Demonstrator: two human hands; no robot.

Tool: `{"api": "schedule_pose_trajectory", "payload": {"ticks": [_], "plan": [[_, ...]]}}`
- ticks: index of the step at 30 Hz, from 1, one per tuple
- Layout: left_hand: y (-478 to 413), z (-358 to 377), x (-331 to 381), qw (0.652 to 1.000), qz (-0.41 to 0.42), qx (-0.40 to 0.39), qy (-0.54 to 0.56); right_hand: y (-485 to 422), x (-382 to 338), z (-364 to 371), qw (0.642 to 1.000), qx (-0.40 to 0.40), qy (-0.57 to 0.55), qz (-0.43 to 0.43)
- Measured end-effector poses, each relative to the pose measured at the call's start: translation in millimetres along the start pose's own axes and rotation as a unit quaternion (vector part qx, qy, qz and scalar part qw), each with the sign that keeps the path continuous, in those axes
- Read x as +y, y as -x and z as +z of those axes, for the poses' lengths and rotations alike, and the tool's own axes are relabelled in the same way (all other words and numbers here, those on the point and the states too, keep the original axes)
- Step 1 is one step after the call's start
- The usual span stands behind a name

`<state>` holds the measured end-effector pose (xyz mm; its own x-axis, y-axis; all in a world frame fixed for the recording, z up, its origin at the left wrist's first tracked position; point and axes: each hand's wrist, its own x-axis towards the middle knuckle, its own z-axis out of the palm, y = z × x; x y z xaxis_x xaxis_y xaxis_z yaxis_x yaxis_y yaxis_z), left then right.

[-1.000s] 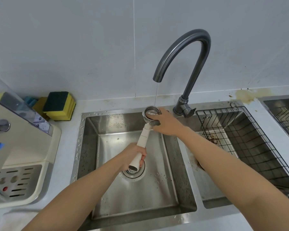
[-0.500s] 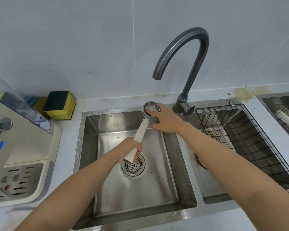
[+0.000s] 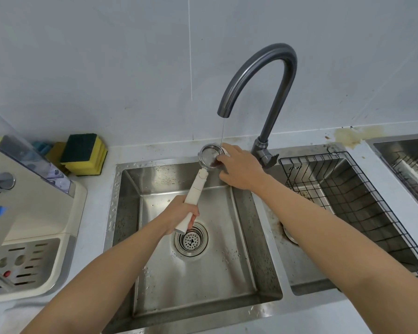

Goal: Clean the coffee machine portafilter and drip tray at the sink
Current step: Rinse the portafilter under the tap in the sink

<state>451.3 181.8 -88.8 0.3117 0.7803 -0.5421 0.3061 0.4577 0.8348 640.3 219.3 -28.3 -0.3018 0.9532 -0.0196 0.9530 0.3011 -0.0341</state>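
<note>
My left hand (image 3: 179, 216) grips the white handle of the portafilter (image 3: 195, 189) above the left sink basin (image 3: 241, 261). Its metal basket (image 3: 209, 156) is held under a thin stream of water from the dark curved faucet (image 3: 263, 75). My right hand (image 3: 239, 168) rests on the basket's right rim, with fingertips inside the basket where brown residue shows. The drip tray (image 3: 22, 263) sits in the base of the cream coffee machine (image 3: 34, 208) at the left.
Yellow-green sponges (image 3: 85, 154) are stacked on the counter behind the machine. The drain strainer (image 3: 191, 239) lies under my left hand. A black wire basket (image 3: 362, 206) fills the right basin, and another sink (image 3: 405, 160) shows at far right. A brown stain (image 3: 348, 136) marks the counter.
The portafilter has moved slightly toward the back of the sink under the stream. My right hand has shifted so its fingertips now reach into the basket.
</note>
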Motion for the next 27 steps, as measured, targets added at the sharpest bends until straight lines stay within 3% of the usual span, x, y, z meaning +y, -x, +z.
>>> {"api": "schedule_pose_trajectory", "payload": {"ticks": [4, 7, 9, 11, 15, 21, 24, 27], "plan": [[-2.2, 0.9, 0.3, 1.0, 0.01, 0.016, 0.005, -1.9, -4.3, -0.9, 0.994, -0.003, -0.112, 0.003], [-3.8, 1.0, -1.2, 1.0, 0.012, 0.027, 0.001, -3.5, -10.2, 0.2, 0.965, -0.046, -0.255, 0.039], [-5.2, -0.9, -2.6, 0.999, 0.012, 0.038, -0.001, -2.9, -13.2, 1.0, 0.955, -0.057, -0.288, 0.041], [-6.1, -3.8, -3.2, 0.999, 0.008, 0.043, 0.0, -2.3, -10.7, 0.8, 0.964, -0.06, -0.256, 0.042], [-6.4, -7.1, -4.5, 0.999, -0.007, 0.039, -0.002, -3.6, -0.2, -1.0, 0.996, -0.032, -0.079, 0.03], [-5.7, -7.4, -7.4, 0.999, -0.038, -0.007, -0.036, -6.6, 6.5, 8.0, 0.996, -0.04, 0.075, 0.032], [-6.5, -5.9, -9.0, 0.999, -0.038, -0.014, -0.022, -5.4, 7.8, 11.7, 0.995, -0.051, 0.081, 0.027], [-7.5, -2.4, -10.8, 0.999, -0.04, -0.025, 0.0, -3.8, 5.7, 12.2, 0.999, -0.039, 0.003, 0.021]]}}
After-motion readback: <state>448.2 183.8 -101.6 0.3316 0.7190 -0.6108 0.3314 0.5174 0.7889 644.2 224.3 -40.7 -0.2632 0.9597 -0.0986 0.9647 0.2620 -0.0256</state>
